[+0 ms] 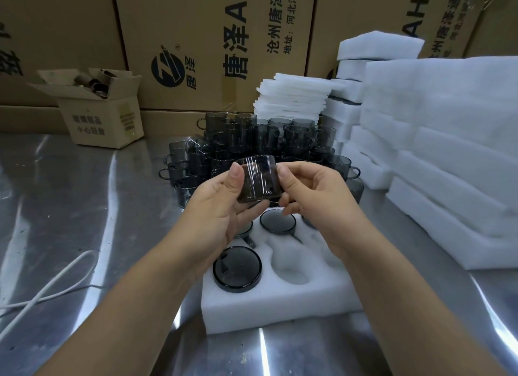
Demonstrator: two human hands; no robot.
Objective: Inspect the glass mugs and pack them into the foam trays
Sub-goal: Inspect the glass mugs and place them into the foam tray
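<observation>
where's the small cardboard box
Head view, far left: the small cardboard box sits on the metal table by the big cartons, left of the loose mugs.

Head view; looks forward-down, close over hands [269, 204]; single camera

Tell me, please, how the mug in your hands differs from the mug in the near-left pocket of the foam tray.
The held mug is in the air, gripped by the left hand and right hand; the tray mug sits sunk in the foam tray. The held mug is tilted, side wall showing; the tray mug shows only its round end. Both are dark smoky glass.
</observation>
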